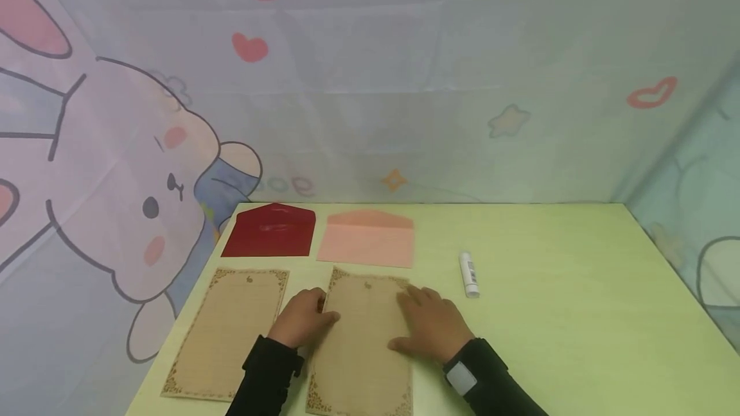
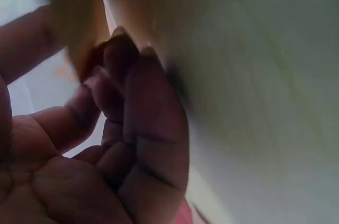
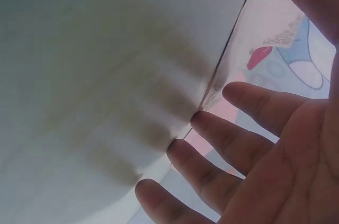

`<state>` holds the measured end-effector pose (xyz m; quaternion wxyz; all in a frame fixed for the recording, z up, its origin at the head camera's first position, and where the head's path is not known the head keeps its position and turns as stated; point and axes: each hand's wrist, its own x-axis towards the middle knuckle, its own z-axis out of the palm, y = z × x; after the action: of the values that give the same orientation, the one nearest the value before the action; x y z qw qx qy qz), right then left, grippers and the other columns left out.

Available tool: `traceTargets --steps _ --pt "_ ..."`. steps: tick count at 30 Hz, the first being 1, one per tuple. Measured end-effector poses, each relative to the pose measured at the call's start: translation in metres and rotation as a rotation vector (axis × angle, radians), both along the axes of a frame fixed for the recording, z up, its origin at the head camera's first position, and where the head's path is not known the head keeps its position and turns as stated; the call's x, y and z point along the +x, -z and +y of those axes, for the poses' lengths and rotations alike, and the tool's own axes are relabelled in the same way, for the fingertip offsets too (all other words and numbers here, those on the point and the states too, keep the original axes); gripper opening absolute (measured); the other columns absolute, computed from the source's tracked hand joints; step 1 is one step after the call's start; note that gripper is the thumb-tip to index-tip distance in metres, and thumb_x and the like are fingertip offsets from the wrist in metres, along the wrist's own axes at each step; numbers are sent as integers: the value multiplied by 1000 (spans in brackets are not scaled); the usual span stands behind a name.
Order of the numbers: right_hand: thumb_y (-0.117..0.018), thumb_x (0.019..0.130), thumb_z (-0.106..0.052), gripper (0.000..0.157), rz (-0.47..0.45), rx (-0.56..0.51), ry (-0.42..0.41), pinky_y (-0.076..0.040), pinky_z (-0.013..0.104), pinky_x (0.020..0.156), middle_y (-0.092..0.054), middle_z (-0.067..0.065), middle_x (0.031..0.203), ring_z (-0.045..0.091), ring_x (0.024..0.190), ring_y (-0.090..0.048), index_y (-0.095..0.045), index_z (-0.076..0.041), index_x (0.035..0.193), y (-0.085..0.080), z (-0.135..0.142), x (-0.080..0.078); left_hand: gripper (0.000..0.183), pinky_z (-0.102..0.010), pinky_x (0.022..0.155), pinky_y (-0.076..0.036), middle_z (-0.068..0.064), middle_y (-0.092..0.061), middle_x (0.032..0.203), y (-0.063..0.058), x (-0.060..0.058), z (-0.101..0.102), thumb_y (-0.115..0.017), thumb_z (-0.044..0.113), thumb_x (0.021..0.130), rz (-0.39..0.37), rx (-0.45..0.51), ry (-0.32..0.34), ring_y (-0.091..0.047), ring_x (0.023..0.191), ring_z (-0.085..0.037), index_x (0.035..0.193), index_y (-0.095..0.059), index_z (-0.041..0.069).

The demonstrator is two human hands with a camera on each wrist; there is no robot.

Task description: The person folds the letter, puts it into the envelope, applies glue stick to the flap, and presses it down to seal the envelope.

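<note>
A tan letter sheet [image 1: 365, 345] with a brown ornamental border lies in front of me, its upper left corner slightly raised. My left hand [image 1: 302, 318] pinches its left edge between thumb and curled fingers; in the left wrist view a blurred part of the sheet [image 2: 77, 17] runs between them. On the other side, my right hand [image 1: 435, 325] rests at the sheet's upper right edge with its fingers spread. The right wrist view shows those fingers [image 3: 225, 134] fairly straight, tips touching down along the edge. A second matching sheet [image 1: 228, 326] lies flat to the left.
Behind the sheets lie a dark red envelope [image 1: 268, 237] and a pink envelope [image 1: 367, 246], both with flaps raised away from me. A white glue stick [image 1: 469, 275] lies to the right on the yellow-green table [image 1: 578, 313]. A printed curtain [image 1: 405, 82] hangs behind the table.
</note>
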<state>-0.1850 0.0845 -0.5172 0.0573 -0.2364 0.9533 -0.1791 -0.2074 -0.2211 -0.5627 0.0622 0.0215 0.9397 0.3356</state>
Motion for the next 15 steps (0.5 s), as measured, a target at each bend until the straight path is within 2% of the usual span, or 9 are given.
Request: traceTargets --steps 2,5,7,9,12,13,15 --pt "-97 85 -55 95 -1 -4 -4 -57 72 112 -60 26 166 53 149 -59 -63 -2 157 0 0 0 34 -34 61 -39 1 -46 76 6 -2 -4 -84 22 102 -10 35 10 -48 70 -17 86 -56 11" --pt "-96 85 -57 98 0 -20 -12 -57 70 113 -60 26 165 52 149 -60 -60 -1 159 2 4 -4 27 -33 62 -42 0 -52 80 10 -3 -9 -79 24 107 -10 69 0 -52 72 -16 94 -58 13" --pt "-94 87 -59 102 -8 -56 -14 -57 68 115 -61 26 165 51 148 -62 -57 0 162 5 9 -9 20 -32 63 -46 -1 -60 85 3 -1 -9 -75 25 110 -12 114 -16 -57 74 -15 103 -61 12" --pt "-91 90 -60 107 -53 -122 0 -56 67 118 -61 27 165 52 148 -63 -50 3 166 5 16 -15 18 -32 62 -49 -4 -68 88 -13 5 -6 -71 25 113 3 183 -21 -62 73 -15 113 -63 8" --pt "-85 98 -57 108 -222 -311 55 -52 66 123 -59 27 167 51 153 -59 -37 4 173 0 27 -24 19 -31 60 -49 -6 -73 87 -36 13 1 -64 22 116 2 344 -33 -62 68 -14 125 -62 6" --pt "-83 101 -53 106 -306 -402 76 -50 67 125 -57 29 169 51 155 -58 -32 4 175 -2 30 -26 19 -30 58 -48 -7 -73 84 -43 15 4 -63 21 117 6 399 -38 -61 66 -14 128 -61 5" --pt "-80 105 -46 101 -463 -586 110 -53 65 123 -55 32 169 49 153 -60 -28 3 177 -5 34 -28 18 -29 58 -44 -7 -71 81 -52 16 10 -61 19 119 9 503 -38 -56 64 -13 128 -58 4"
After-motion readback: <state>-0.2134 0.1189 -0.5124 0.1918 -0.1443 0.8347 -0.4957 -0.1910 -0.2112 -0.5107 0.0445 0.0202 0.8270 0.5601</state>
